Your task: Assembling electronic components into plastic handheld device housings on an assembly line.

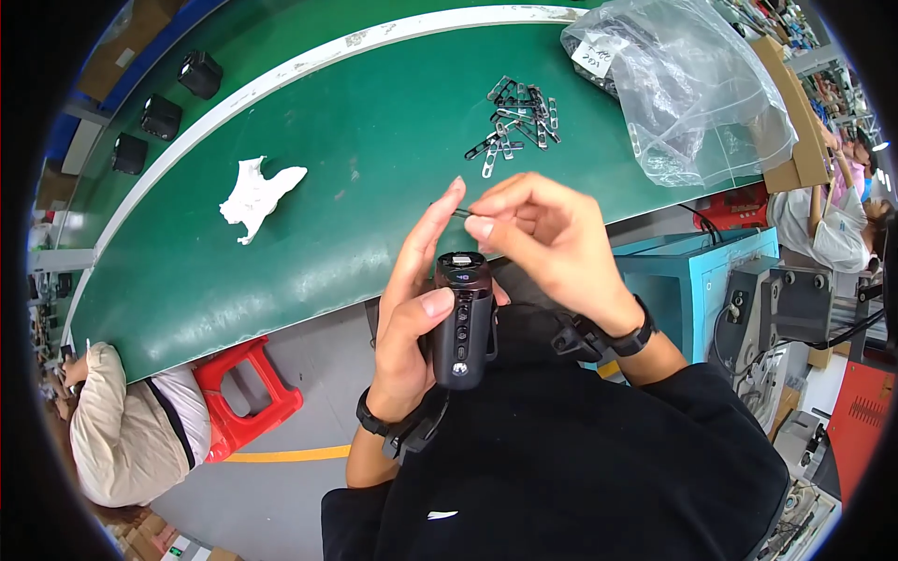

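1. Forearms (655, 363) rise from short black sleeves at the lower edge and slant inward, each wearing a black wristband (638, 332) with a dark unit on its inner side. The left one comes up steeply; the right one leans farther to the left.
2. Black cylindrical device (462, 327) sits in the left hand (404, 323), in front of the torso and just short of the table edge. It is held nearly upright, with its small lit display at the top and a column of buttons facing the person.
3. Left hand grips it from the left side: the thumb lies across the upper body beside the buttons, a fingertip shows at the right side, and the forefinger stretches upward, well past the top.
4. Right hand (561, 238) arches in from the right, wrist bent, thumb and forefinger pinching a thin dark piece (462, 213) above the device; the other fingers curl toward the palm. Whether the left forefinger touches that piece cannot be told.
5. Green table (365, 224) spreads beyond, bearing a crumpled white piece (259, 194) on the left and a loose pile of small slotted strips (522, 117) ahead of the right hand.
6. Clear plastic bag (706, 103) lies farther right, against a cardboard box (800, 122).
7. Three black units (161, 116) stand in a row past the table's pale curved rim.
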`<control>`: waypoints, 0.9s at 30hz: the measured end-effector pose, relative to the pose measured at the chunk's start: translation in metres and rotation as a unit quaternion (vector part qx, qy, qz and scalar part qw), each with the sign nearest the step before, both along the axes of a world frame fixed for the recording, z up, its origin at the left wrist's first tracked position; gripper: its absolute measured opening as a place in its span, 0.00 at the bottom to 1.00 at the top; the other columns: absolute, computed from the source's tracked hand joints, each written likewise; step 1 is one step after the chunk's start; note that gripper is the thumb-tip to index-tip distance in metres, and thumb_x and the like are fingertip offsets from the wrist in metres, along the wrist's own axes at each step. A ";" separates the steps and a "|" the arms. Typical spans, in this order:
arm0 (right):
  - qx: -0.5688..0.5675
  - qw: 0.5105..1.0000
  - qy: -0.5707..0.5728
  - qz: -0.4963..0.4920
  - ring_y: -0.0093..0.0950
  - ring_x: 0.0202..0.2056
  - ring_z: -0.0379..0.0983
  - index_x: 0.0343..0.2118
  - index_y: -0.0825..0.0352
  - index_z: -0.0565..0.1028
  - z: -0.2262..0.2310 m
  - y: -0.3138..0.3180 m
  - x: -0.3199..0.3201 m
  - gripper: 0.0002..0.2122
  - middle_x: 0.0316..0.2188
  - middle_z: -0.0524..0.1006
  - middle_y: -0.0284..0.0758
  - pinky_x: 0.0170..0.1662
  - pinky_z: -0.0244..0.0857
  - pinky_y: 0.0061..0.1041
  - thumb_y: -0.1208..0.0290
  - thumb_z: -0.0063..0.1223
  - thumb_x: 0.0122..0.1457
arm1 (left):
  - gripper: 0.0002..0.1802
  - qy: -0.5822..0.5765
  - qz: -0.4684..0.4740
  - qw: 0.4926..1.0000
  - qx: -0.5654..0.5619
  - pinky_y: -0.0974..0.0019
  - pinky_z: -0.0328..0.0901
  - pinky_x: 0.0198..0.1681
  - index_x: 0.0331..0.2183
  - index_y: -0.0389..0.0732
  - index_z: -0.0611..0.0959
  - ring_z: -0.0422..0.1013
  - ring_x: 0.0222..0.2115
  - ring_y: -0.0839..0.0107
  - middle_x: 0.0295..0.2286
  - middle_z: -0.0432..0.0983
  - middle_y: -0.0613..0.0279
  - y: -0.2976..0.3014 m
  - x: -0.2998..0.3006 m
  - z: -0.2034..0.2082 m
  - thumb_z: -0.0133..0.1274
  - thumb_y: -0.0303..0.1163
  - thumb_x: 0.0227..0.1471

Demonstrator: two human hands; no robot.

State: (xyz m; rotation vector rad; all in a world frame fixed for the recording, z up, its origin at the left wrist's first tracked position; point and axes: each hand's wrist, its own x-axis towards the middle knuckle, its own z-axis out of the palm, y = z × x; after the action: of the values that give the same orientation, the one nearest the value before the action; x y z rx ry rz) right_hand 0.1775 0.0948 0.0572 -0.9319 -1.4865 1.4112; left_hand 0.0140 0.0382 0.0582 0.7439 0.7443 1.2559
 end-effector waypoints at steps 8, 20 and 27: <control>-0.121 0.988 -0.009 0.093 0.18 0.33 0.74 0.36 0.69 0.74 0.006 0.011 0.004 0.05 0.32 0.78 0.30 0.36 0.69 0.18 0.80 0.59 0.58 | 0.38 0.150 -0.012 0.982 0.110 0.62 0.70 0.46 0.57 0.30 0.68 0.75 0.41 0.61 0.62 0.55 0.43 -0.003 -0.014 -0.019 0.52 0.40 0.47; -0.251 0.963 0.065 0.076 0.18 0.26 0.73 0.33 0.70 0.72 0.024 -0.007 0.016 0.05 0.27 0.77 0.32 0.29 0.68 0.17 0.77 0.58 0.61 | 0.26 0.090 0.123 0.981 0.117 0.61 0.72 0.36 0.42 0.31 0.73 0.76 0.31 0.61 0.52 0.65 0.41 -0.010 -0.011 -0.028 0.54 0.43 0.47; -0.292 0.941 0.119 0.120 0.18 0.24 0.73 0.32 0.71 0.72 0.026 -0.035 -0.005 0.05 0.26 0.77 0.33 0.27 0.67 0.17 0.78 0.57 0.61 | 0.18 0.048 0.174 0.983 -0.033 0.65 0.68 0.40 0.41 0.32 0.74 0.72 0.35 0.67 0.46 0.70 0.49 -0.006 -0.007 -0.030 0.48 0.35 0.52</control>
State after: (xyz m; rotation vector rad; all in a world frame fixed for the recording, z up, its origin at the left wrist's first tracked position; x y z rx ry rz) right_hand 0.1729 0.0603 0.0829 -0.9002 -1.0340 2.1319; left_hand 0.0075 0.0327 0.0280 0.6409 1.0217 1.5086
